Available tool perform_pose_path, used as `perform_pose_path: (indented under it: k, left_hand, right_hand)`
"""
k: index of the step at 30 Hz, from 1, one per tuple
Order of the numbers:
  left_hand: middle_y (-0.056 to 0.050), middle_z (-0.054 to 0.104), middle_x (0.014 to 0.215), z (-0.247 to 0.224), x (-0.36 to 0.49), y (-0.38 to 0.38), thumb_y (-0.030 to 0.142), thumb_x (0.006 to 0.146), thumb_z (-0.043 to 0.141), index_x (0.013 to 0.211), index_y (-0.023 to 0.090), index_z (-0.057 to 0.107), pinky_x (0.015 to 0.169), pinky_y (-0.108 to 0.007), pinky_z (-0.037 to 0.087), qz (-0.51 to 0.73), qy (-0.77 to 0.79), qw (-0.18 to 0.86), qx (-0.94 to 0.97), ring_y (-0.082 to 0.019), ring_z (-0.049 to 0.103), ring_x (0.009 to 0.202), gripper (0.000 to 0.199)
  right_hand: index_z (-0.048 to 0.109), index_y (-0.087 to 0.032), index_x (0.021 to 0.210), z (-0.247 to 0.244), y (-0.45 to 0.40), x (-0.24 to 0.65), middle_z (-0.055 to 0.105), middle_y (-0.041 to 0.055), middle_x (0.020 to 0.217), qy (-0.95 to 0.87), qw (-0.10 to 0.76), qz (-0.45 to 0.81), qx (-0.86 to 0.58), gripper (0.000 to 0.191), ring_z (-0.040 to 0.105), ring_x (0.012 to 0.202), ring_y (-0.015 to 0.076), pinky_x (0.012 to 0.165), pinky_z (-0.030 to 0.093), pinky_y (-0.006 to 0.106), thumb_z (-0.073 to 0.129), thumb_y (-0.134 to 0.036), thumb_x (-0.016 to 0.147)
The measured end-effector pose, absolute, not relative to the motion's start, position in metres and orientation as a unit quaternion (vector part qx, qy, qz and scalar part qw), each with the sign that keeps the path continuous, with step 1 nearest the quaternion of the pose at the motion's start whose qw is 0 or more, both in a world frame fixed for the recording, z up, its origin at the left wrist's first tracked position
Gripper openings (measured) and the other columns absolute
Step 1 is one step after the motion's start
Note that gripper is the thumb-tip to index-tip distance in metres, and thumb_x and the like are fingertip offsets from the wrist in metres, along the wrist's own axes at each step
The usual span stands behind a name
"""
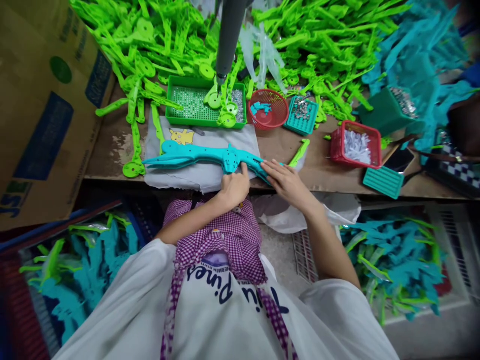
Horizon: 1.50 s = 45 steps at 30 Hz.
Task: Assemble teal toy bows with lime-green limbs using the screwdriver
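Note:
A long turquoise plastic toy body [208,154], with a wider middle and a forked left end, lies across a pale cloth at the front of the table. My left hand [235,191] is closed at its middle, the curled fingers against the round central part and the index finger stretched up along the lower edge. Over the right end of the toy body, my right hand [288,186] lies with its fingers stretched out flat, touching the surface. The underside of the toy body and part of my right thumb are hidden.
A dark power screwdriver [228,42] hangs over a green basket [176,120] of small metal parts. A red basket [275,122], a red box [337,147] and a teal tray [300,127] stand alongside. Lime-green parts [322,45] pile up behind; a carton [41,115] stands left.

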<state>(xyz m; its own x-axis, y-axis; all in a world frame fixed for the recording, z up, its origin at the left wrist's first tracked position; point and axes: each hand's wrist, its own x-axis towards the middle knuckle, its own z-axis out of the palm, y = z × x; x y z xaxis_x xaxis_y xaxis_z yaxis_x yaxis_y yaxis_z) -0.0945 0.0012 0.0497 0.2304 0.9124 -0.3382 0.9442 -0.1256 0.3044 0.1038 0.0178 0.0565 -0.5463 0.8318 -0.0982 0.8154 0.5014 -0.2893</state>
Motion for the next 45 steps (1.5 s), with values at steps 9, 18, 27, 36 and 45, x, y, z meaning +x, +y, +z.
perform_pose_path:
  k: [9,18,27,36,45]
  left_hand:
    - [-0.023,0.075,0.098,0.047,-0.099,0.002,0.019,0.102,0.038,0.157,-0.001,0.021,0.079,-0.038,0.056,-0.03,0.607,0.241,0.756,-0.031,0.075,0.097,0.061]
    - [-0.025,0.075,0.097,0.049,-0.099,0.001,0.021,0.103,0.037,0.154,-0.002,0.029,0.078,-0.039,0.057,-0.022,0.607,0.252,0.754,-0.032,0.075,0.095,0.056]
    - [-0.025,0.074,0.101,0.062,-0.105,0.0,0.031,0.104,0.041,0.152,-0.001,0.031,0.083,-0.041,0.057,-0.038,0.6,0.269,0.753,-0.034,0.074,0.101,0.058]
    - [-0.021,0.075,0.093,0.053,-0.112,0.0,0.028,0.105,0.037,0.156,0.004,0.029,0.079,-0.041,0.058,-0.03,0.591,0.255,0.765,-0.033,0.075,0.094,0.057]
    - [-0.011,0.078,0.103,0.022,-0.146,-0.032,0.023,0.102,0.045,0.129,0.019,0.067,0.086,-0.035,0.057,0.161,0.519,0.255,0.8,-0.02,0.074,0.092,0.035]
  right_hand:
    - [0.052,-0.029,0.147,0.056,0.024,0.099,0.056,0.0062,0.15,-0.859,0.06,0.177,-0.477,0.045,0.051,0.14,0.0273,0.11,0.044,0.054,0.039,-0.034,0.104]
    - [0.051,-0.026,0.148,0.068,0.028,0.101,0.05,0.0119,0.155,-0.869,0.014,0.176,-0.462,0.05,0.048,0.142,0.032,0.109,0.044,0.057,0.052,-0.038,0.1]
    - [0.056,-0.025,0.144,0.065,0.032,0.1,0.057,0.0128,0.148,-0.865,0.016,0.188,-0.465,0.047,0.057,0.132,0.0348,0.104,0.046,0.057,0.053,-0.039,0.099]
    - [0.057,-0.028,0.143,0.057,0.028,0.103,0.059,0.0103,0.147,-0.854,0.059,0.195,-0.479,0.047,0.057,0.13,0.0335,0.102,0.044,0.057,0.05,-0.043,0.1]
    - [0.056,-0.031,0.144,0.048,0.019,0.101,0.058,0.011,0.147,-0.86,0.078,0.152,-0.481,0.046,0.056,0.128,0.0325,0.101,0.042,0.054,0.048,-0.042,0.1]
